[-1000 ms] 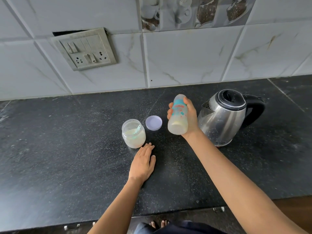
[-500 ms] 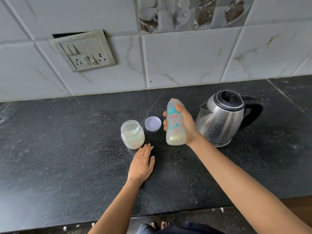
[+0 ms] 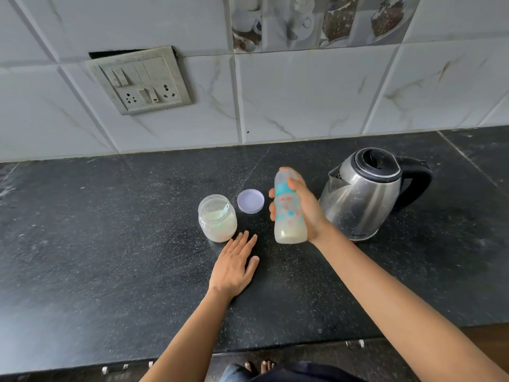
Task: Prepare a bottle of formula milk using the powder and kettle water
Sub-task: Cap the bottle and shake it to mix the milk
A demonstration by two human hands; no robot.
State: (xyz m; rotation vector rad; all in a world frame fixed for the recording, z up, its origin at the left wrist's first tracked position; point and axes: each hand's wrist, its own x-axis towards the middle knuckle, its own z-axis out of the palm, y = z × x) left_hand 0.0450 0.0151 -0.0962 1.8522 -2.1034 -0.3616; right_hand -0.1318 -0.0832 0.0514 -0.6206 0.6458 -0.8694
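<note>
My right hand (image 3: 305, 209) grips a clear baby bottle (image 3: 289, 216) with a teal collar and a cap on top, holding it nearly upright above the black counter (image 3: 110, 244). Pale milk fills its lower part. To the left stands an open jar of formula powder (image 3: 217, 217) with a green scoop inside. The jar's lilac lid (image 3: 250, 201) lies behind it. My left hand (image 3: 235, 264) rests flat on the counter just in front of the jar. A steel kettle (image 3: 363, 193) with a black handle stands right of the bottle.
A tiled wall rises behind the counter, with a switch and socket plate (image 3: 140, 81) at the upper left. The counter's front edge (image 3: 248, 351) runs along the bottom, with bare toes below it.
The bottle has swung from tilted with its top toward the wall to nearly upright and dropped lower in my right hand. My left hand has stayed flat on the counter.
</note>
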